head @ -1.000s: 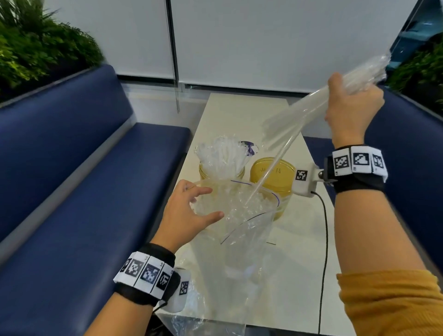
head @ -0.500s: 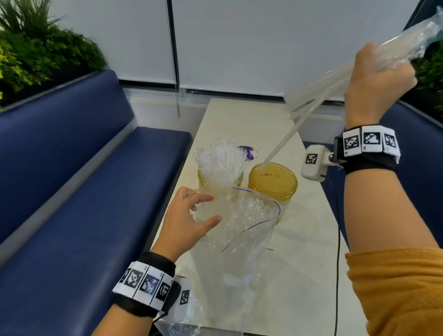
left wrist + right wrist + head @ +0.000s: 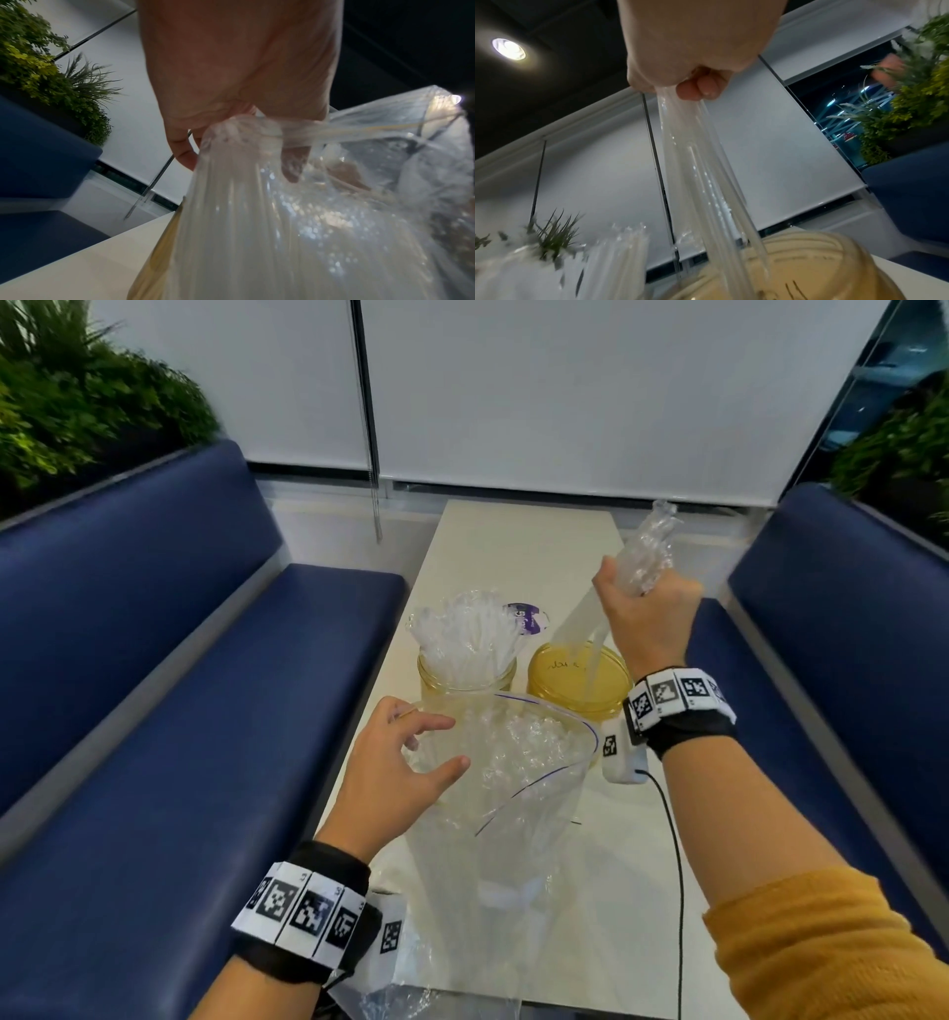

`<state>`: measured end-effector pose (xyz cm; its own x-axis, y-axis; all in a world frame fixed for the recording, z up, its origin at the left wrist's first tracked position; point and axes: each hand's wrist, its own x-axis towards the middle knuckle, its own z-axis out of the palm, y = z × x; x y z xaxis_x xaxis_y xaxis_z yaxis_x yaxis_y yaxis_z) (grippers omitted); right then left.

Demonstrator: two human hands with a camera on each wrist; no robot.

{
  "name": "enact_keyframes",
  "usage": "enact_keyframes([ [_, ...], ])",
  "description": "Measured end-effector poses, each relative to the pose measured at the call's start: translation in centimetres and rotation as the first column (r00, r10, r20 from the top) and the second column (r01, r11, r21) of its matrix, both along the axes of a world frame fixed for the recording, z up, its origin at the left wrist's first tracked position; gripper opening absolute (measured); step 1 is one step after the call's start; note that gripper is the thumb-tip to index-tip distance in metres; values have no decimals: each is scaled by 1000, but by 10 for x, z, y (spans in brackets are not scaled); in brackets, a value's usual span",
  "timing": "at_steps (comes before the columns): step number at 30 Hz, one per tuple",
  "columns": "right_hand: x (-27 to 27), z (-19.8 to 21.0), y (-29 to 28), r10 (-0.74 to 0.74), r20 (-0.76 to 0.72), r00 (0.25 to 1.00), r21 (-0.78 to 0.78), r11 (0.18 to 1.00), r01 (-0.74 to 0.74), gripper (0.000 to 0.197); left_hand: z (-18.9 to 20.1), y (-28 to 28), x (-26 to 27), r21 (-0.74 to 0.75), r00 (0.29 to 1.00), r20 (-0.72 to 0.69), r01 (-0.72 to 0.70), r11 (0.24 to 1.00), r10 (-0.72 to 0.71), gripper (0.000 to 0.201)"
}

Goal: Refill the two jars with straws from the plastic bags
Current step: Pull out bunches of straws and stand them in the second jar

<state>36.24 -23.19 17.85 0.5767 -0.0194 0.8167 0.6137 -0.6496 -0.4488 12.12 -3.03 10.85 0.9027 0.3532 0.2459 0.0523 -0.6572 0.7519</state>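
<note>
Two amber jars stand side by side on the narrow table. The left jar is packed with clear wrapped straws. My right hand grips a bundle of straws nearly upright, and their lower ends reach into the mouth of the right jar. In the right wrist view my right hand is curled round the bundle above the jar. My left hand holds the rim of an open plastic bag with straws inside, just in front of the jars. In the left wrist view my left hand pinches the bag.
Blue benches run along the left and right of the table. A purple-and-white round label lies behind the jars. A black cable hangs from my right wrist across the table. Plants stand behind the left bench.
My right hand has swung the straw bundle down from high on the right to upright over the right jar, ends now inside it. My left hand has stayed on the bag.
</note>
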Motion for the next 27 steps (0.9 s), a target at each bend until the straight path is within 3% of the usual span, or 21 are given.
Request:
enact_keyframes([
  [5,-1,-14,7,-7,-33,999,-35,999,5,35,-2,2,-1,-6,1000,7,0,1000,0,34],
  [11,2,-3,6,-22,-37,999,30,999,23,40,0,4,0,0,1000,-10,0,1000,0,31],
  [14,9,3,4,-49,-127,991,-1,999,50,44,-1,4,0,-1,1000,-13,-2,1000,2,31],
  [18,15,-12,5,-73,-335,940,-205,979,3,49,0,2,2,-1,1000,-8,9,1000,-9,31],
  [22,16,-40,6,-85,-471,878,-274,960,-54,52,0,1,5,2,1000,-10,17,1000,-17,30],
  [27,17,-58,5,-102,-650,753,-239,968,-75,48,0,2,7,8,1000,-20,23,1000,-23,29],
])
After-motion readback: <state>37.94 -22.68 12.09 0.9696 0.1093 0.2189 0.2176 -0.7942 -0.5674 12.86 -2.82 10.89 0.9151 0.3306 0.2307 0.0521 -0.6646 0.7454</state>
